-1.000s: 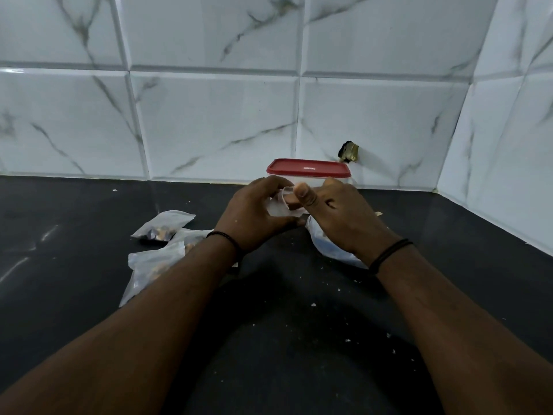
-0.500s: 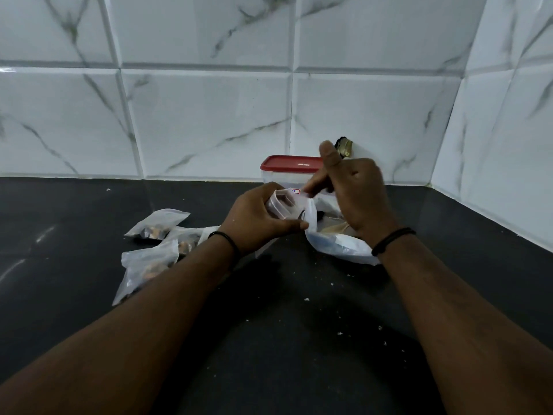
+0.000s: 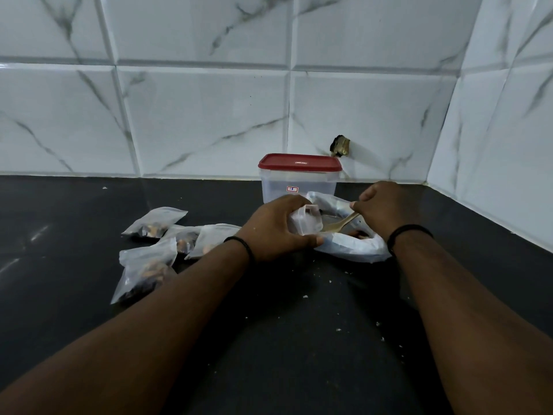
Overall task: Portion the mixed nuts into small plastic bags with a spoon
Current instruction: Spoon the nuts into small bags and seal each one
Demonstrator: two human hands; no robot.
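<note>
Your left hand [image 3: 276,227] curls round a small plastic bag [image 3: 306,221], fingers over its far side and thumb along the near edge, holding its mouth up and open towards the right. Your right hand [image 3: 386,209] is closed round the handle of a pale spoon [image 3: 339,224]; the spoon slants down and to the left, its bowl sitting low inside the large bag of nuts [image 3: 350,245], just beside the small bag's opening. That large bag lies open on the black counter [image 3: 269,339] between your two hands, its near edge bunched under your right wrist. A few dark nuts show inside it near the spoon. Four filled bags [image 3: 146,265] lie in a loose cluster to the left of your left wrist, well apart from the spoon. Behind your hands, against the tiled wall, stands a clear container with a red lid [image 3: 299,179].
</note>
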